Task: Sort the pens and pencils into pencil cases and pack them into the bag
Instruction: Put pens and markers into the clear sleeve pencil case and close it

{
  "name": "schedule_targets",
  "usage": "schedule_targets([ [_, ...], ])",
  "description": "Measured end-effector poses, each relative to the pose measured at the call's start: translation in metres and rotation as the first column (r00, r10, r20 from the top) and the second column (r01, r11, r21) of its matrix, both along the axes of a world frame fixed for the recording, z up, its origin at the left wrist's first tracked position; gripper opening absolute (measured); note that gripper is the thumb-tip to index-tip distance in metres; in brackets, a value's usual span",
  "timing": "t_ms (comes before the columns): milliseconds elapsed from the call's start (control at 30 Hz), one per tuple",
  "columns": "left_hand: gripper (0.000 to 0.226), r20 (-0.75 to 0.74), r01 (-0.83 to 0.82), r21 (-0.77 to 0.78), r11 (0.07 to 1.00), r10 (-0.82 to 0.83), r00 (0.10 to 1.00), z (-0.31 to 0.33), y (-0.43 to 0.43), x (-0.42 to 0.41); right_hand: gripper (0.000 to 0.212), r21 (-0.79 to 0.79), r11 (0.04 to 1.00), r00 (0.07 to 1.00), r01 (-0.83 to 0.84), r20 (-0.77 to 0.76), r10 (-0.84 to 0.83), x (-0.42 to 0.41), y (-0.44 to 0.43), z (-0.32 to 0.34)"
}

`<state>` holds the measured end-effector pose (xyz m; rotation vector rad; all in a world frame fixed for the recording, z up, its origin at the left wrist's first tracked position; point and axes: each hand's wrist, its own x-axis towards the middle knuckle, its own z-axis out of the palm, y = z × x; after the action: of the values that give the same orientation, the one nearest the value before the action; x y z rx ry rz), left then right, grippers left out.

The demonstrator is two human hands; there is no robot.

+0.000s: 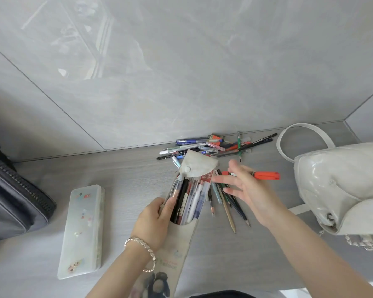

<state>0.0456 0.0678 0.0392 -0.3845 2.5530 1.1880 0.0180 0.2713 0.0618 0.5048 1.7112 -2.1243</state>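
Note:
My left hand point(153, 222) grips the mouth of a beige pouch pencil case point(181, 252) lying on the table, its flap point(199, 164) folded open. Several pens point(190, 201) stick out of it. My right hand point(252, 196) hovers just right of the pouch, holding an orange marker point(267, 175) between thumb and forefinger, the other fingers spread. Under that hand lie several loose pencils point(229, 214). A pile of pens and pencils point(213, 147) lies against the wall behind the pouch. A white bag point(340, 186) stands at the right.
A frosted plastic pencil box point(82, 231), closed, lies to the left of my left arm. A dark grey zipped bag point(13, 203) sits at the far left edge. A grey tiled wall point(181, 72) rises behind the wooden tabletop point(125, 175).

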Motion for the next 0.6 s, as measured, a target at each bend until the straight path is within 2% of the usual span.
schedule_targets([
  [67, 0.042, -0.004, 0.013, 0.005, 1.000, -0.013, 1.000, 0.000, 0.002, 0.000, 0.040, 0.108, 0.993, 0.999, -0.039, 0.014, 0.038, -0.004, -0.002, 0.005],
  [133, 0.041, -0.005, 0.028, 0.001, 1.000, -0.028, 1.000, 0.000, 0.004, 0.001, 0.048, 0.223, 0.973, 0.996, -0.055, -0.063, 0.070, -0.005, -0.006, 0.012],
  [200, 0.040, -0.005, 0.041, 0.001, 0.999, -0.041, 0.999, 0.000, 0.006, 0.002, 0.041, 0.230, 0.971, 0.984, -0.056, -0.154, 0.094, -0.002, -0.015, 0.014],
  [300, 0.038, -0.009, 0.050, 0.013, 0.999, -0.050, 0.999, 0.000, 0.009, 0.002, 0.020, 0.179, 0.974, 0.962, -0.138, -0.211, 0.175, 0.003, -0.030, 0.010],
  [367, 0.036, -0.015, 0.046, 0.027, 0.999, -0.045, 0.999, 0.001, 0.011, 0.003, 0.016, 0.273, 0.938, 0.928, -0.213, -0.245, 0.282, 0.005, -0.037, 0.002],
  [433, 0.036, -0.016, 0.044, 0.026, 0.999, -0.043, 0.999, 0.001, 0.011, 0.004, 0.029, 0.302, 0.940, 0.914, -0.157, -0.317, 0.255, 0.003, -0.038, -0.002],
  [533, 0.036, -0.009, 0.039, 0.003, 0.999, -0.039, 0.999, 0.000, 0.008, 0.006, 0.059, 0.222, 0.974, 0.901, 0.048, -0.431, 0.054, 0.001, -0.036, -0.002],
  [600, 0.037, -0.015, 0.045, -0.007, 0.999, -0.046, 0.999, 0.000, 0.008, 0.006, 0.065, 0.316, 0.940, 0.872, 0.126, -0.487, 0.047, 0.001, -0.037, -0.004],
])
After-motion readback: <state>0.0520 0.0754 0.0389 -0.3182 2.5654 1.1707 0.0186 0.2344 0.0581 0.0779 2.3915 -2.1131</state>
